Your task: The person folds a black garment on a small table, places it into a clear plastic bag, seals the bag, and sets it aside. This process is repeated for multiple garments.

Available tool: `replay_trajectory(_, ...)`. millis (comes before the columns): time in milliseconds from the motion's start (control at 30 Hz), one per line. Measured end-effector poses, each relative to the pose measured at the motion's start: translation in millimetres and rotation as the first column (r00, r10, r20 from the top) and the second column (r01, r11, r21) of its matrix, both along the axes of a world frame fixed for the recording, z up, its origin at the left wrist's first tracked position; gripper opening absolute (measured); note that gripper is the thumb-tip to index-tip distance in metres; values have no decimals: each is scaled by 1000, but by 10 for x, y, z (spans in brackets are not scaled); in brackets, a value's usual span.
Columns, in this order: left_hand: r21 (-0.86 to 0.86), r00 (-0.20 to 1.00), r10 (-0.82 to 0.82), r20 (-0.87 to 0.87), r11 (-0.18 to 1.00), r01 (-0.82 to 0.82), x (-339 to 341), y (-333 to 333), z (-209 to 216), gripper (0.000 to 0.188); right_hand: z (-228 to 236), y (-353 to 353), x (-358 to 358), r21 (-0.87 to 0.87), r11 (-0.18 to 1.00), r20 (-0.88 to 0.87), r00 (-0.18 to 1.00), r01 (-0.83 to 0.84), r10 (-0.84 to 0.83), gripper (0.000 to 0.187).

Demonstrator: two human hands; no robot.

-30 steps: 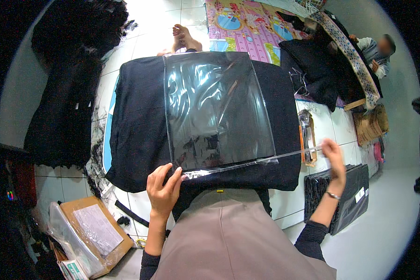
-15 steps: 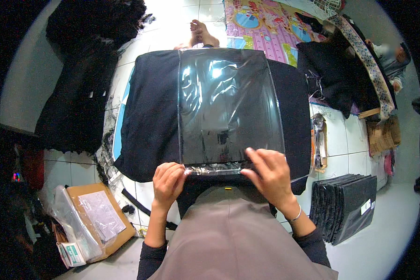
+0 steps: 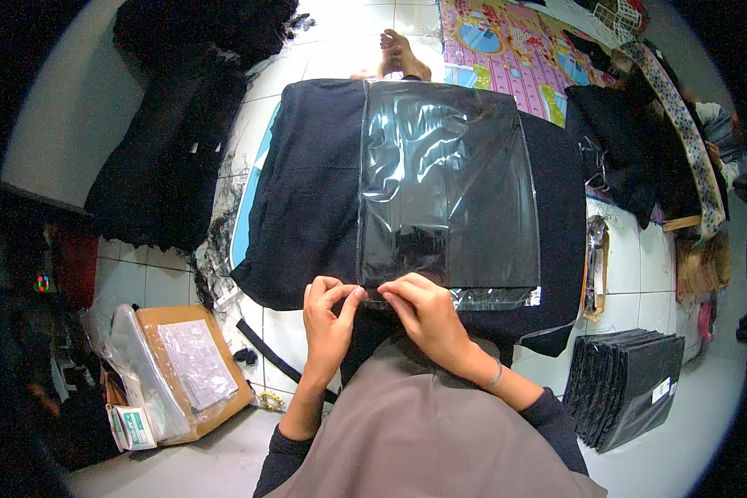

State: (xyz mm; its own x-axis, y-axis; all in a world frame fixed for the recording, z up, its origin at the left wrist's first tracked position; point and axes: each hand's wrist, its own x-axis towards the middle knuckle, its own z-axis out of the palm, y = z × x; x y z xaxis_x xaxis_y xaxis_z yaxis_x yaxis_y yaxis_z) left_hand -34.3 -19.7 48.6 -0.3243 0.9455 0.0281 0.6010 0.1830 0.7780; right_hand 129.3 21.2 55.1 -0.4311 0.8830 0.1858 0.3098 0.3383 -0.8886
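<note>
Plastic bag (image 3: 448,187), clear and glossy, lies flat on a dark cloth-covered counter (image 3: 307,191), holding a folded black garment (image 3: 465,216) that fills most of it; the bag's open near edge, with a shiny strip running along it, sits at the counter's front edge right by the person's body. Left hand (image 3: 328,311) rests at the bag's near left corner, fingers curled together with thumb and forefinger pinched on the bag's edge. Right hand (image 3: 423,311) is just beside it, touching the same near edge, fingers bent and pressed down on the strip (cannot tell whether it grips the plastic or only presses it); a thin bracelet shows on that wrist. The two hands almost touch each other. Person's tan garment (image 3: 423,423) fills the lower middle of the view. On the tiled floor (image 3: 631,266) to the right, near the counter, stands a stack of flat black bags (image 3: 627,386). To the left on the floor, an open cardboard box (image 3: 195,365) holds clear plastic sleeves, a small white-green packet (image 3: 133,425) beside it. Dark clothes (image 3: 174,149) are heaped at far left. Beyond the counter a bare foot (image 3: 398,54) of another person shows, next to a colourful play mat (image 3: 515,50).
</note>
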Motion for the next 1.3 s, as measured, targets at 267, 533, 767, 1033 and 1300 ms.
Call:
replay_trajectory(267, 29, 997, -55, 58, 998, 53, -46, -36, -41, 12, 7, -54, -220, -4, 995, 256, 962, 96, -92, 18)
replay_trajectory(533, 285, 946, -244, -215, 911, 300, -182, 71, -2, 27, 7, -79, -264, 89, 992, 200, 974, 87, -103, 14)
replay_trajectory(767, -86, 947, -179, 269, 974, 208, -176, 67, 29, 40, -4, -59, -201, -43, 994, 15, 995, 102, -101, 12)
replay_trajectory(1033, -25, 904, -104, 415, 992, 126, -143, 64, -7, 43, -2, -81, -297, -111, 982, 220, 967, 155, -128, 18)
replay_trajectory(1300, 87, 924, -180, 339, 983, 159, -116, 72, -12, 44, 16, -106, -357, -48, 977, 243, 951, 207, -190, 16)
